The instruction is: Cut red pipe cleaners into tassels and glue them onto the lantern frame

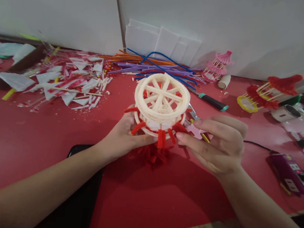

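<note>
Above the table I hold a small round craft model [162, 95], its cream wheel-like top made of fuzzy pipe cleaner with crossing spokes. Short red pipe cleaner pieces [161, 139] stick out around its lower ring. My left hand [125, 136] is closed round the left side of the model, fingers partly hidden behind it. At the model's right side, my right hand [216, 145] has its fingertips on a red pipe cleaner piece [180, 127]. A red fuzzy tuft [155, 154] shows under the model; whether it is attached I cannot tell.
Coloured pipe cleaners [156, 67] lie behind, left of a black-and-green cutter [213, 102]. Paper and stick scraps [71, 79] cover the left. Pink [217, 66] and red [275, 91] tower models are at right, near a purple power strip [291, 174]. A black flat object [80, 193] lies under my left arm.
</note>
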`<state>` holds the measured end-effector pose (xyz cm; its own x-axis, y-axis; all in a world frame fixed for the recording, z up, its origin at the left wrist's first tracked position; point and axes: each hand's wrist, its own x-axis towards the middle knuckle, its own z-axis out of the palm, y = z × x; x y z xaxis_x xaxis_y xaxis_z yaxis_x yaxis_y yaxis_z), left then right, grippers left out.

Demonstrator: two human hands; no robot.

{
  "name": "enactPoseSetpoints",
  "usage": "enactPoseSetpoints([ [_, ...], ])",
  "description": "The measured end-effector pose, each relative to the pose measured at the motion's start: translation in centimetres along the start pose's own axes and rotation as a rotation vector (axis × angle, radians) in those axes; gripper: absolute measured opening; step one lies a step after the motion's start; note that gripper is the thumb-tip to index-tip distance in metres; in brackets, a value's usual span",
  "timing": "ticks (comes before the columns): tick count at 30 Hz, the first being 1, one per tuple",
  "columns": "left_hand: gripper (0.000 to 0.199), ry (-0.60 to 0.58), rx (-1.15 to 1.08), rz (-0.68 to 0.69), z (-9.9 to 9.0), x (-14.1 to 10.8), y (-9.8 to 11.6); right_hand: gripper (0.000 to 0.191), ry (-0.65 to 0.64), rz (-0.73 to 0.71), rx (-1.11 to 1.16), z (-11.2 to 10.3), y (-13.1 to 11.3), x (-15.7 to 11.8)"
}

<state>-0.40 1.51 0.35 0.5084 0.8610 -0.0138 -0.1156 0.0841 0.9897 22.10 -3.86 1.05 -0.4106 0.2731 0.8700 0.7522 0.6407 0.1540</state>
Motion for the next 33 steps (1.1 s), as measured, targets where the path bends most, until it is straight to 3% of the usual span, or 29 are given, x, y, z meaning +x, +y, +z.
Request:
enactPoseSetpoints([
  [4,0.043,0.017,-0.041,0.012,-0.2,0.3,-0.5,0.033,-0.04,0.053,0.018,0.3,-0.2,0.2],
  [6,0.05,0.098,-0.068,0.036,-0.4,0.5,-0.9,0.03,-0.095,0.126,0.055,0.3,-0.2,0.3],
  [9,0.059,0.248,-0.113,0.079,-0.6,0.6,-1.3,0.017,-0.31,0.163,0.17,0.1,0.4,0.4],
  [13,0.061,0.291,-0.112,0.116,-0.8,0.8,-1.4,0.012,-0.663,0.167,0.311,-0.5,1.2,0.3],
  [20,0.066,0.268,-0.091,0.114,-1.2,0.8,-1.6,0.01,-0.934,0.086,0.291,0.7,0.1,0.2],
  [23,0.068,0.281,-0.098,0.125,-1.3,0.8,-1.8,0.01,-0.924,0.089,0.284,0.9,0.0,0.3],
  [28,0.07,0.253,-0.099,0.149,-1.4,0.8,-1.9,0.013,-0.725,0.247,0.197,0.4,0.4,0.4],
  [33,0.042,0.223,-0.045,0.225,-1.1,0.9,-1.7,0.019,-0.566,0.206,0.292,0.0,0.3,0.0],
])
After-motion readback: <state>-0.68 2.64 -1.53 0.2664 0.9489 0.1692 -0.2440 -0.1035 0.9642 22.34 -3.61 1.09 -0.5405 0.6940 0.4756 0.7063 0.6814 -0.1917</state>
